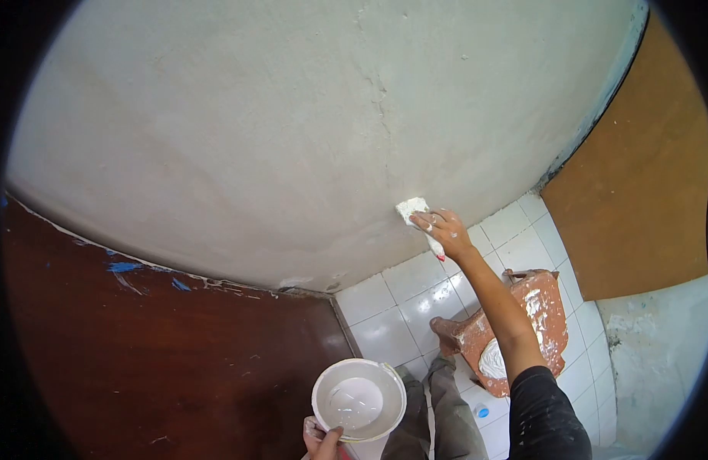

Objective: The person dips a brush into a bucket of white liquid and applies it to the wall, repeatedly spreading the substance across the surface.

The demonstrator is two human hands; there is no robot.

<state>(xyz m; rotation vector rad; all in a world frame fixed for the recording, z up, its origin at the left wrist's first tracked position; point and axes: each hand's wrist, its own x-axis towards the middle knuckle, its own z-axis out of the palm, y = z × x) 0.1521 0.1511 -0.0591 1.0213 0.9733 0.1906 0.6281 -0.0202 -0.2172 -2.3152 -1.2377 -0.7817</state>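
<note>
A paintbrush (411, 208) coated in white is gripped in my right hand (443, 226), its bristles up against the lower part of the pale wall (254, 146). The red tip of its handle sticks out below my fingers, and white smears mark the hand. My left hand (322, 441) is closed on the rim of a white bucket (398, 392), thumb over the edge. A shallow layer of white paint (355, 402) lies in the bucket's bottom. Above the brush, a rough vertical crack (382, 100) runs up the wall.
A paint-spattered reddish-brown plastic stool (553, 314) stands under my right arm, with a white patch on top. White tiles (377, 337) cover the floor, where a small blue cap (482, 412) lies. Dark brown panel (177, 360) at left; light brown panel (638, 176) at right.
</note>
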